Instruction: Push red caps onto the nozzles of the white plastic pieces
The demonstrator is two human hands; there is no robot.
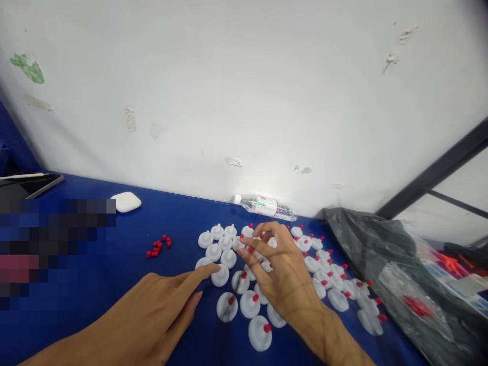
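Many round white plastic lids with short spouts lie on the blue table, such as a bare-spouted lid (229, 258) and a lid with a red cap on its spout (260, 334). My left hand (163, 305) rests at the lower left, index finger stretched out and its tip touching a white lid (220, 276); the thumb is apart from it, with nothing held. My right hand (284, 269) reaches over the group, thumb and fingers pinched around a small red cap (242, 236) at a lid's spout. The right palm and wrist hide some lids beneath.
Loose red caps (156, 247) lie in a small cluster on the left. A clear bottle (267, 207) lies along the white wall, and a white rounded case (127, 202) sits farther left. A dark plastic bag (362, 234) covers the right edge, with a clear packet (415, 300) on it.
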